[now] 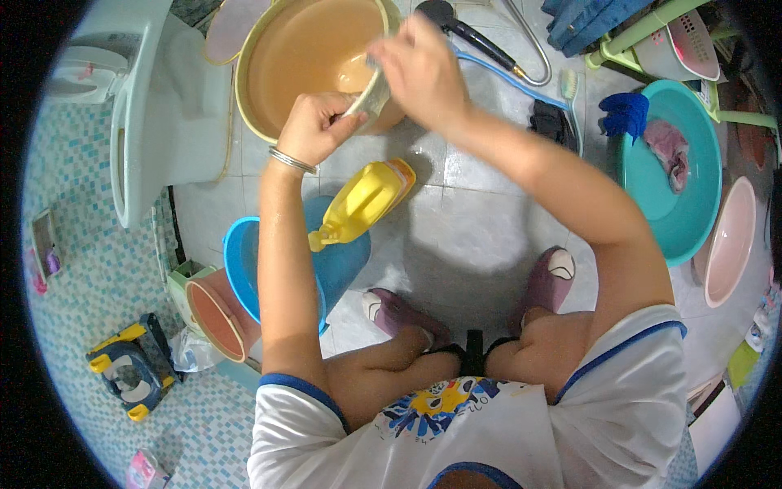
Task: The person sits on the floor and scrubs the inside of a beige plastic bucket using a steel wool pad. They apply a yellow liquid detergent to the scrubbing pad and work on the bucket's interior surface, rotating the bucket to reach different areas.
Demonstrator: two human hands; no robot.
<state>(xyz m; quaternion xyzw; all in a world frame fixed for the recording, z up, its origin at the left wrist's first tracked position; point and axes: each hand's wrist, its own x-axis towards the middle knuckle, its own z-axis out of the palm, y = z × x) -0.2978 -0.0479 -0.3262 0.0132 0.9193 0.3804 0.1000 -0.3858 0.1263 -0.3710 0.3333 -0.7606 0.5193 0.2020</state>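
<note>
A pale, wet piece of cloth (374, 102) is stretched between my hands at the near right edge of a large basin (239, 91) of cloudy brownish water. My left hand (321, 125), with metal bangles at the wrist, pinches its lower end between thumb and fingers. The upper end is in my right hand (421, 73), which is blurred; the fingers are partly hidden. Below my hands a yellow plastic bottle (366, 198) lies tilted by a blue bucket (345, 263), its cap towards the bucket.
A black shower head (482, 46) with a metal hose and a long-handled brush (569, 85) lie on the tiles. At right are a turquoise basin (666, 208) holding a pink cloth, a blue cloth (626, 115) on its rim and a pink basin (730, 244). A toilet (189, 104) stands left.
</note>
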